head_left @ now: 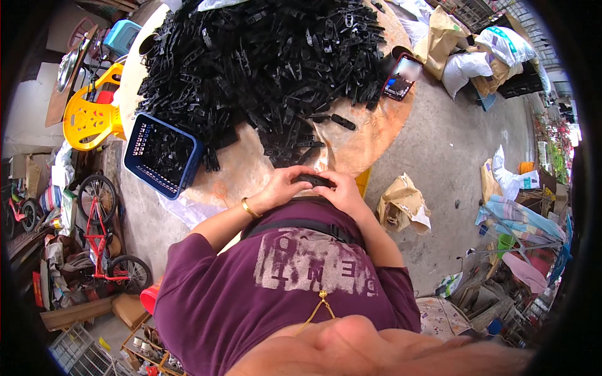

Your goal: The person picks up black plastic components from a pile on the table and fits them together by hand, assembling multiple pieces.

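Note:
At the near edge of the table, right in front of my waist, both my hands hold one small, elongated black plastic part (315,180). My left hand (283,187), with a gold bangle at the wrist, grips its left end. Fingers of my right hand (343,192) close on its right end. Beyond them spreads a big heap of similar long black plastic parts (257,69). One loose black part (343,121) lies apart at the heap's right side. The exact kind of these parts is too small to tell.
A blue basket (133,164) holding black parts stands at the table's left edge. On the right of the covered tabletop (370,141) lies a phone (401,78). A yellow chair (91,116), a red bicycle (100,244), a brown paper bag (403,203) and stacked sacks (467,72) surround the table.

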Available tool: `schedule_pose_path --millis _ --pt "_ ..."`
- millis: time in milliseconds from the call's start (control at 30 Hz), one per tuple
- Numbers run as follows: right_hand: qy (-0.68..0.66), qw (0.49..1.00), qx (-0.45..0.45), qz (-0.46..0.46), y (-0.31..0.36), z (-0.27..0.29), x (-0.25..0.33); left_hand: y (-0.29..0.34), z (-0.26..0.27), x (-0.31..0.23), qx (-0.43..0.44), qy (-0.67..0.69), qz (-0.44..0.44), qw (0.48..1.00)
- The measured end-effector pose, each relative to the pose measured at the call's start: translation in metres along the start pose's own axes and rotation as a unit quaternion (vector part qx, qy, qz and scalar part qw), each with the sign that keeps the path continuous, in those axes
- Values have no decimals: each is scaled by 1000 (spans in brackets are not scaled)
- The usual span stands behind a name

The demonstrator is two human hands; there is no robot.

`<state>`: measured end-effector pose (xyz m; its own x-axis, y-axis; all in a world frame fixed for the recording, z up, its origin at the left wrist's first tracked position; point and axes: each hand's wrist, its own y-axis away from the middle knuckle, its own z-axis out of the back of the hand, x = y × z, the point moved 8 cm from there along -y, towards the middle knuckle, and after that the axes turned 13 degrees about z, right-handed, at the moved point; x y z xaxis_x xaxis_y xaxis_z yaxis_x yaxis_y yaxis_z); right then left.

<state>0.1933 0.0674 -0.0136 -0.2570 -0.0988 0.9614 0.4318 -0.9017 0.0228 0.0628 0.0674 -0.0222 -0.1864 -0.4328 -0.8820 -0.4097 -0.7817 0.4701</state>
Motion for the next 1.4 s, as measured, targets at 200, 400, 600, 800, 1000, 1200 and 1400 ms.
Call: schedule_pose_path --millis 200,400,600,800,1000,1200,1400 --pt "225 968 62 -98 31 43 -11 -56 -2 -22 -55 -203 -138 968" --pt "383 909 121 -111 42 34 -50 -139 6 -33 -212 -585 -123 773" --pt "283 959 -8 -9 -6 29 -33 -130 28 -45 -251 -390 -193 865" --pt "381 906 -39 179 -51 12 -6 -86 77 5 -139 47 60 987" --pt "396 902 55 166 -77 -17 -38 -30 57 34 26 350 57 935" --pt "382 916 104 64 -79 -20 -34 -16 43 32 85 390 18 917" --pt "379 917 123 24 -75 -19 -39 -15 33 31 133 426 50 894"
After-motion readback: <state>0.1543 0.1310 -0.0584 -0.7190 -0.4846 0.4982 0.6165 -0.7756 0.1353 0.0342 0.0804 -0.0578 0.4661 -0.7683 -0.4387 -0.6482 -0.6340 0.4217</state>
